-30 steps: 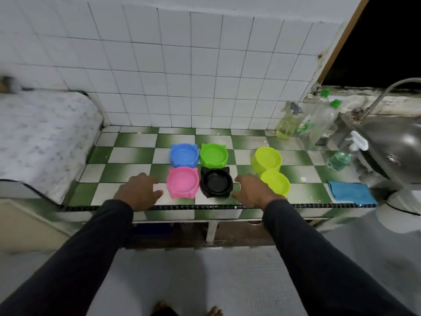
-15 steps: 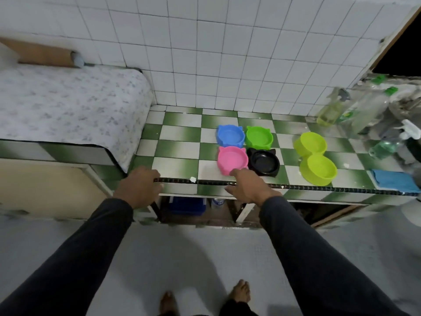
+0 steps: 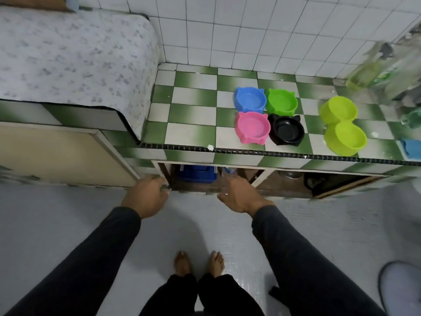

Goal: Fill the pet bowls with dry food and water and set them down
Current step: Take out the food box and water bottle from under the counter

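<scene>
Head view: a green-and-white checkered counter (image 3: 193, 110) is seen from above, backed by a white tiled wall (image 3: 250, 30). Four cat-eared pet bowls are grouped in a tight square near the counter's front edge: the blue bowl (image 3: 250, 99) at rear left, the green bowl (image 3: 281, 101) just beside it at rear right, the pink bowl (image 3: 252, 127) at front left, and the black bowl (image 3: 287, 130) at front right. All four are seen to be empty and upright. To their right, apart from the group, a lime double bowl (image 3: 342, 125) is set with its two cups (also empty) one behind the other. At the counter's far right, blurred spray bottles (image 3: 369, 71) are made out, and a blue cloth (image 3: 412, 148) is cut off by the frame edge.

Below the counter, an open recess is shown in which a blue box (image 3: 197, 174) is lodged. The left hand (image 3: 145, 195) is held at the left edge of that recess, fingers curled loosely, nothing gripped as far as can be told. The right hand (image 3: 239, 193) is held before the recess opening, fingers spread and empty. Both hands are well below the bowls and apart from each other.

A patterned cloth-covered surface (image 3: 73, 53) is seen left of the counter. Bare feet (image 3: 198, 263) are planted on the pale floor.
</scene>
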### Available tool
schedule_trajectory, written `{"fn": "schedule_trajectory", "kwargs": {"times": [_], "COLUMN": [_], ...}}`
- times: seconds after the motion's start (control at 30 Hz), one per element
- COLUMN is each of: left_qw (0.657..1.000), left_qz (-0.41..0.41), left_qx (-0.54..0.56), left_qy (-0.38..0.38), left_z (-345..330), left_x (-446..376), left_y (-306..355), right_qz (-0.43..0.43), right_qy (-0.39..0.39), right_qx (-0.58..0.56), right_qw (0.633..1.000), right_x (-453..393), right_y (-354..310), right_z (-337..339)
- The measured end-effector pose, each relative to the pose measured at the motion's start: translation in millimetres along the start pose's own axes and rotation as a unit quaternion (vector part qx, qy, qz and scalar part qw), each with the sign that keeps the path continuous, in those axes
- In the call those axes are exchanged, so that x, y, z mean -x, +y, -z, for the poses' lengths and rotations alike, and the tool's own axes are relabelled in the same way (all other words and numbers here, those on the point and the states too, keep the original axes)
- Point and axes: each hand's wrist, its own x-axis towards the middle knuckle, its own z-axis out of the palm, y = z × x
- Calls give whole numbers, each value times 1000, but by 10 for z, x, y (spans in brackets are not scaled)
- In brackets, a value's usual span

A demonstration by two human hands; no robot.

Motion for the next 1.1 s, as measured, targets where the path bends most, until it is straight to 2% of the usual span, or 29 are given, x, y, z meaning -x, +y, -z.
{"fn": "schedule_trajectory", "kwargs": {"times": [0.33,0.63,0.73,0.9,1.1], "left_qw": [998,994,993,994,1000], "left_qz": [13,7,9,14,-15], "left_qx": [1,-36,-46,-52,0], "left_qy": [-61,-106,-112,-95,-17], "left_z": [-1100,-2301,-2766,-3503,-4103], "left_x": [-433,-1390,-1783,-2411,-3058], "left_y": [-317,-809,-1035,-1368,-1657], "right_qz": [-59,-60,-62,-71,-56], "right_qy": [-51,-103,-99,-80,-12], "right_qx": [-25,-37,-38,-56,-110], "right_qw": [997,992,992,993,992], "right_x": [-536,-1602,-2047,-2747,-3424], "right_y": [466,1016,1232,1594,1954], "right_z": [-1040,-2233,-2628,-3190,-3594]}}
